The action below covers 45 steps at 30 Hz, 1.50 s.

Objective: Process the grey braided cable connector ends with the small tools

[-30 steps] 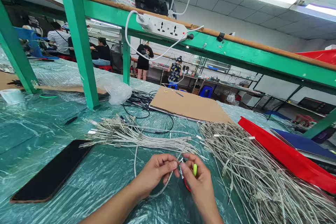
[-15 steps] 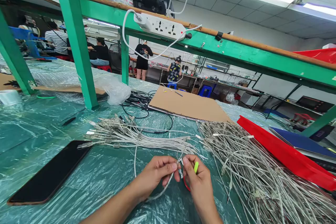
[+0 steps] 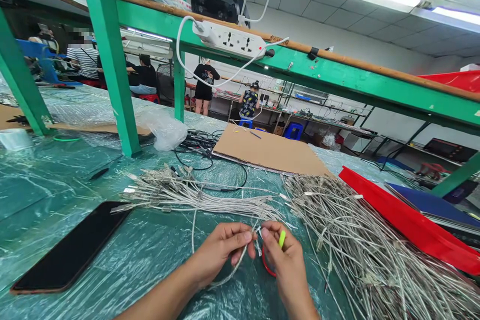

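Note:
My left hand [image 3: 219,250] pinches a thin silver-grey cable [image 3: 232,267] that loops down under the fingers. My right hand [image 3: 287,262] holds a small tool with a yellow-green handle [image 3: 281,238] and a red part [image 3: 267,265], its fingertips meeting the left hand's at the cable's end. A bundle of the same grey cables [image 3: 187,195] lies just beyond my hands. A large loose heap of cables [image 3: 360,240] spreads to the right.
A dark phone [image 3: 71,247] lies at the left on the plastic-covered green table [image 3: 56,180]. Cardboard [image 3: 270,152], black wires [image 3: 202,145], a red tray [image 3: 405,220] and green frame posts [image 3: 112,70] surround the spot. A power strip [image 3: 232,40] rests on the shelf. People work at benches behind.
My hands stay together on the cable end with only slight finger shifts. More of the red part shows under my right hand. The view has shifted slightly.

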### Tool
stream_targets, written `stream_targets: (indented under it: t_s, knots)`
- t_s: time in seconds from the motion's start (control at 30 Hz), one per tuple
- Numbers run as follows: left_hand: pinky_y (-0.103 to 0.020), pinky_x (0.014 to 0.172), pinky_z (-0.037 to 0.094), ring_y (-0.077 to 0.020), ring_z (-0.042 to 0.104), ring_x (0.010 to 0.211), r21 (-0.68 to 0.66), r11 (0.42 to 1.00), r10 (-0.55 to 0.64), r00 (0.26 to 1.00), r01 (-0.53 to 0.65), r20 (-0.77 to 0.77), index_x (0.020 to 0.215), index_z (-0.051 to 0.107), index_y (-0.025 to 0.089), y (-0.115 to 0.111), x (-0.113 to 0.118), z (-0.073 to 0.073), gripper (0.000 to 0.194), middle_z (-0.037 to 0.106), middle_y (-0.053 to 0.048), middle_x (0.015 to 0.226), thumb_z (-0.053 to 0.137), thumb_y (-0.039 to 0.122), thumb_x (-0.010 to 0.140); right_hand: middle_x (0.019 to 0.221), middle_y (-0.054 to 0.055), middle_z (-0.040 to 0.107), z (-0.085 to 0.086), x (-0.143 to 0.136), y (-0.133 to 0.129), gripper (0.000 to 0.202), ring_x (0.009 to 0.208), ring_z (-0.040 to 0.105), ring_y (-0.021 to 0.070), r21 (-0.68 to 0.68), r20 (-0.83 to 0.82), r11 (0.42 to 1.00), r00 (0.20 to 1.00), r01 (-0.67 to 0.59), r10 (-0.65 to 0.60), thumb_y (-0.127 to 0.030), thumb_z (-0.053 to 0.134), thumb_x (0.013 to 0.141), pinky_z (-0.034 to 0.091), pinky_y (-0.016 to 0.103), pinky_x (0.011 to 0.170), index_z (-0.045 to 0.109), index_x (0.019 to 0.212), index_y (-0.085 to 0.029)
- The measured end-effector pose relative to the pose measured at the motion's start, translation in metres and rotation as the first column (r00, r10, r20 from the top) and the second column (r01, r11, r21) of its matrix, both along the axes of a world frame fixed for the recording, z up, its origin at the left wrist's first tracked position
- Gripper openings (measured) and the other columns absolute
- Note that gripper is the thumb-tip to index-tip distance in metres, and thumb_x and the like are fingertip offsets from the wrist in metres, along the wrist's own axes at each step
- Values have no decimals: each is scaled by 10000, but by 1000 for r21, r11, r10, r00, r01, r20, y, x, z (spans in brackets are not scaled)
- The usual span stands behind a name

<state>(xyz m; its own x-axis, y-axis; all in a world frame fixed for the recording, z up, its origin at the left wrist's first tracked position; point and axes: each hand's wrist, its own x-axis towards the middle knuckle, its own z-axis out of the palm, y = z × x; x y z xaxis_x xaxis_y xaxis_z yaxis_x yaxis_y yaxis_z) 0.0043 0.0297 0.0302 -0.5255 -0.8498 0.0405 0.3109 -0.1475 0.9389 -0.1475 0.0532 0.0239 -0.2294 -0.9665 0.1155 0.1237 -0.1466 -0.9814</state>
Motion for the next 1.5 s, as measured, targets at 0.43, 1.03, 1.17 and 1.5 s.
stream_targets:
  t_s: [0.43,1.03,1.17,1.5]
  knots:
    - [-178,443,255,-52,354,444,-33,999,7,999,-5,46,813,689,107,0,0,-4,369,642,-35,653,667,476,814,505,-42,505,8,10,8,301,469,355,91,-70,-194,998,981,0,-13,-466,692,759,285,214,483,646,726,-170]
    - [-189,450,234,-44,352,424,-16,998,-55,998,55,9,867,691,105,0,1,-2,318,665,-51,669,652,420,843,504,-63,440,2,0,-1,338,410,240,57,74,16,997,1000,18,-19,-495,692,727,162,188,415,603,736,-169]
    - [-193,456,243,-49,348,428,13,999,-31,1000,31,-3,862,683,103,0,1,0,331,657,-54,669,664,432,831,523,-54,449,4,1,2,366,429,257,64,38,29,999,999,-26,25,-518,710,717,171,192,426,638,795,-167]
    - [-181,450,251,-48,359,438,-32,999,-23,1000,23,22,811,678,109,0,0,-2,334,644,-38,658,664,442,828,544,-59,446,-3,5,3,318,487,325,78,-74,-127,997,992,-29,19,-464,709,750,258,199,487,650,825,-161]
